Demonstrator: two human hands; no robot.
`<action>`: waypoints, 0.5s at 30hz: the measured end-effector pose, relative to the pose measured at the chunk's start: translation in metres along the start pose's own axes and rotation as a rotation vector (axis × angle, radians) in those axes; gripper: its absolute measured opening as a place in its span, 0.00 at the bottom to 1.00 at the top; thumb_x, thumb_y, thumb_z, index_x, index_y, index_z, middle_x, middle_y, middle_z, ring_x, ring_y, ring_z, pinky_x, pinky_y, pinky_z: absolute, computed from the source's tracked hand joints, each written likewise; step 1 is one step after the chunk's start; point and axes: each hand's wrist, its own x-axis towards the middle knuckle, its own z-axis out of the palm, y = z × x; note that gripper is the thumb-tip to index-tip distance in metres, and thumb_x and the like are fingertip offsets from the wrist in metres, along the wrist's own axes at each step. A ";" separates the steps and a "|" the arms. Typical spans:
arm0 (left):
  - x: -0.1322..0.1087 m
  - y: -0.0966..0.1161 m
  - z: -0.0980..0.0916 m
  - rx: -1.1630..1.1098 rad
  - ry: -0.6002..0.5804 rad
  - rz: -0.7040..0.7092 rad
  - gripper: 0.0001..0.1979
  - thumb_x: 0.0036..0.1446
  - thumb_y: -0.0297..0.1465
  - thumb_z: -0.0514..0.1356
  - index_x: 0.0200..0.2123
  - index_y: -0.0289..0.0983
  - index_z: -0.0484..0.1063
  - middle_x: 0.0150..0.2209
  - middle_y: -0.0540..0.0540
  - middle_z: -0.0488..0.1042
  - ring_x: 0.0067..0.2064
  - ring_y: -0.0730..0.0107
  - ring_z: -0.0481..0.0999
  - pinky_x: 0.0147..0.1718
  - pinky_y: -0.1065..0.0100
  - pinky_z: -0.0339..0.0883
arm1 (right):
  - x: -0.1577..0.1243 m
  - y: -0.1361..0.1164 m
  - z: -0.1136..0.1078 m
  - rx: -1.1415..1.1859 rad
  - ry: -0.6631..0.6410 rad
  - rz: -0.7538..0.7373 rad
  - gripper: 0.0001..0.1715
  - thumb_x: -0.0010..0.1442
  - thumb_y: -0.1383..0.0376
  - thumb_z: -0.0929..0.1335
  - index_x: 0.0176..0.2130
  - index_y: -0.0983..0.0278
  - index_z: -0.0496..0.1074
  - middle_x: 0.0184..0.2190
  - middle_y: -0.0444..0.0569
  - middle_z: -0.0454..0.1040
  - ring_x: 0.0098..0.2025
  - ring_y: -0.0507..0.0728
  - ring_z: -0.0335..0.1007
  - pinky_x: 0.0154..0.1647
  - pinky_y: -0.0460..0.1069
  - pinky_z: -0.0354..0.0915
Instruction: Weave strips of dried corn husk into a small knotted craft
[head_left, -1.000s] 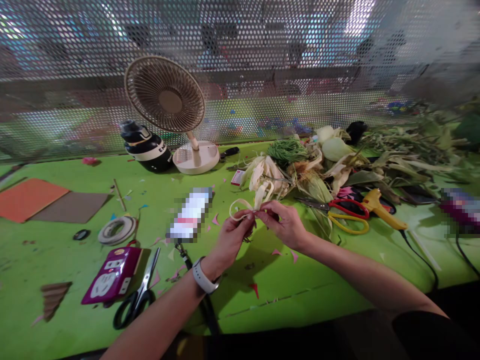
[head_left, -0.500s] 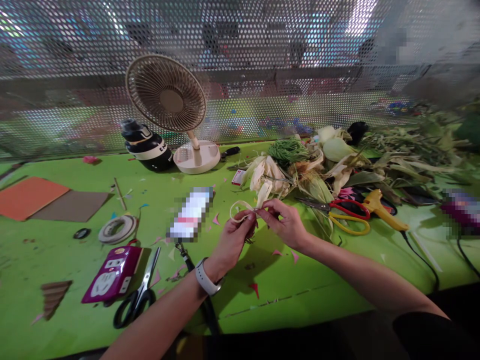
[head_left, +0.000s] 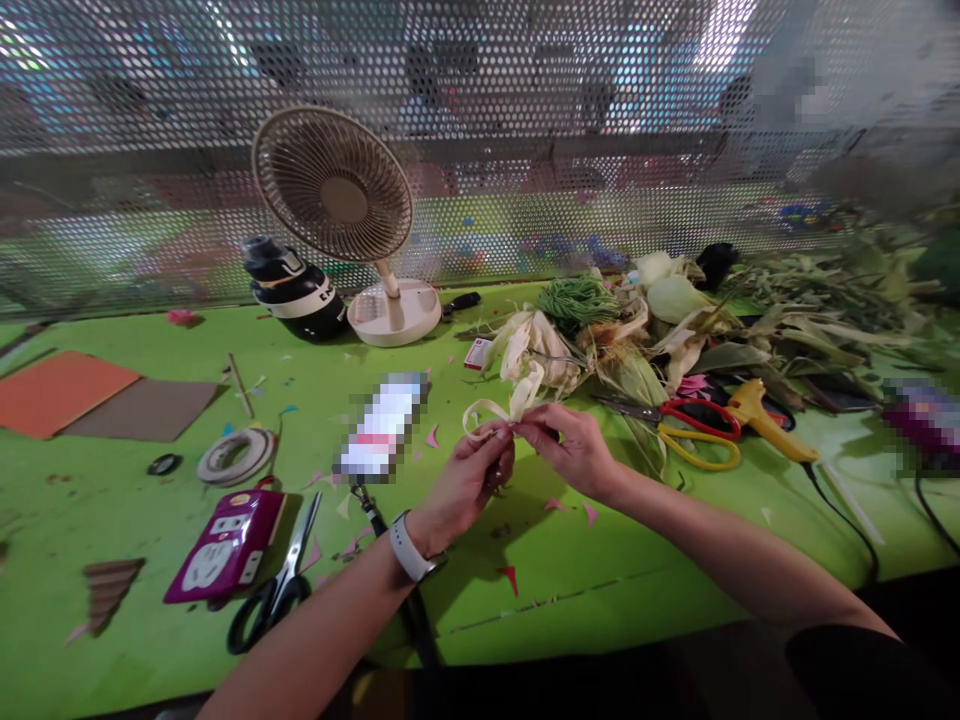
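Note:
Pale strips of corn husk (head_left: 525, 390) rise from between my fingertips, one of them bent into a loop on the left. My left hand (head_left: 474, 475), with a white watch band at the wrist, is closed in a pinch on the base of the strips. Touching it from the right, my right hand (head_left: 570, 445) pinches the same spot with thumb and forefinger. Just behind lies a heap of dried husks (head_left: 544, 350) with a bundle of green strands (head_left: 576, 302) on it. Red-and-yellow-handled scissors (head_left: 697, 425) rest right of my right hand.
A fan (head_left: 337, 190) and a black bottle (head_left: 296, 295) stand at the back before a perforated metal screen (head_left: 480, 180). Left are a phone (head_left: 382, 425), black scissors (head_left: 277, 590), a purple power strip (head_left: 225, 550) and a tape roll (head_left: 235, 457). A yellow glue gun (head_left: 765, 420) lies right.
Both hands stay in nearly the same place. The husk strips above the fingertips have shifted slightly, and my left fingers have curled in a little.

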 end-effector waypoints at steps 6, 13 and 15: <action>0.003 -0.005 -0.002 0.001 0.016 0.065 0.14 0.40 0.32 0.71 0.28 0.34 0.71 0.20 0.56 0.63 0.21 0.84 0.59 0.18 0.79 0.52 | -0.001 0.001 0.001 0.012 0.025 -0.006 0.02 0.59 0.68 0.68 0.33 0.65 0.72 0.27 0.44 0.75 0.25 0.47 0.68 0.23 0.41 0.62; 0.003 -0.007 -0.003 0.048 -0.002 0.112 0.13 0.41 0.34 0.70 0.29 0.35 0.72 0.19 0.56 0.62 0.21 0.83 0.58 0.18 0.79 0.52 | -0.002 0.002 0.001 0.043 0.021 -0.051 0.03 0.59 0.70 0.67 0.34 0.64 0.73 0.27 0.45 0.76 0.27 0.48 0.70 0.26 0.41 0.64; 0.004 -0.007 -0.004 0.064 0.008 0.136 0.14 0.41 0.35 0.71 0.30 0.35 0.73 0.21 0.55 0.65 0.22 0.82 0.61 0.19 0.79 0.54 | -0.001 0.002 0.001 0.039 0.023 -0.054 0.03 0.60 0.69 0.67 0.34 0.64 0.73 0.28 0.45 0.76 0.27 0.48 0.71 0.27 0.41 0.65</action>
